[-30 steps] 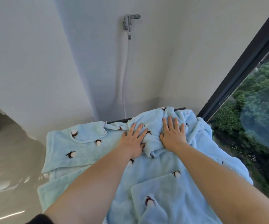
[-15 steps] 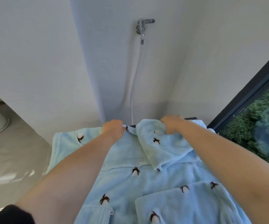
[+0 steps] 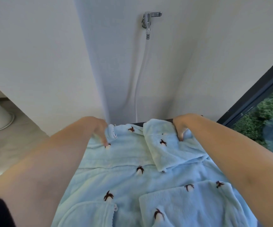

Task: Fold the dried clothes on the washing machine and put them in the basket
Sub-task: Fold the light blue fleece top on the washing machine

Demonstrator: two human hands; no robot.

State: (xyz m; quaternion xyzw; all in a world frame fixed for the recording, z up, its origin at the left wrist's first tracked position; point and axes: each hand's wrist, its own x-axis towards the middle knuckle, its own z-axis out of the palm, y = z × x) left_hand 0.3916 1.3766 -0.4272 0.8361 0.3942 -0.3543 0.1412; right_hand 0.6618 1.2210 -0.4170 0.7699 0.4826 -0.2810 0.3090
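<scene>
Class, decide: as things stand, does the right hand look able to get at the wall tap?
Probably not yet: the right hand grips the far edge of the blue garment. Only bare wall lies between it and the tap.

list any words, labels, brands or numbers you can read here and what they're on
No readable text anywhere in this view.
The garment: only small dark-and-white figures, no lettering or visible label.
The tap: bare metal, no brand mark that can be made out.
The wall: plain, no sign.
</scene>
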